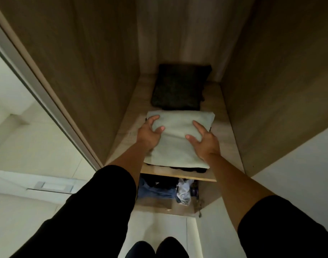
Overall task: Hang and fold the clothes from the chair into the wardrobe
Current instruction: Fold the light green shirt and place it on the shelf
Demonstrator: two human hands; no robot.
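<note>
Reaching forward into the wardrobe, both hands rest on a folded pale green cloth [176,140] that lies at the front of a wooden shelf [178,175]. The left hand [150,132] sits at the cloth's left edge with its fingers spread and slightly bent, thumb lying on top of the fabric. The right hand [204,137] sits toward the right side, fingers likewise spread and lightly curved, pressing down on the cloth and not pinching it. Whether any fingers curl under the edges cannot be told. The pale cloth lies on top of a darker folded garment [187,169], whose black edge peeks out beneath its near side. Just behind it, farther back on the same shelf, lies a folded dark garment [179,88], its near edge touching or almost touching the pale cloth. Both forearms are bare, with black sleeves [107,202] covering the upper arms. Below the shelf, a lower compartment holds blue jeans [155,190] and a crumpled white item [184,192]. The wardrobe's wooden side walls [85,71] rise on either side, and pale floor [159,229] shows below.
</note>
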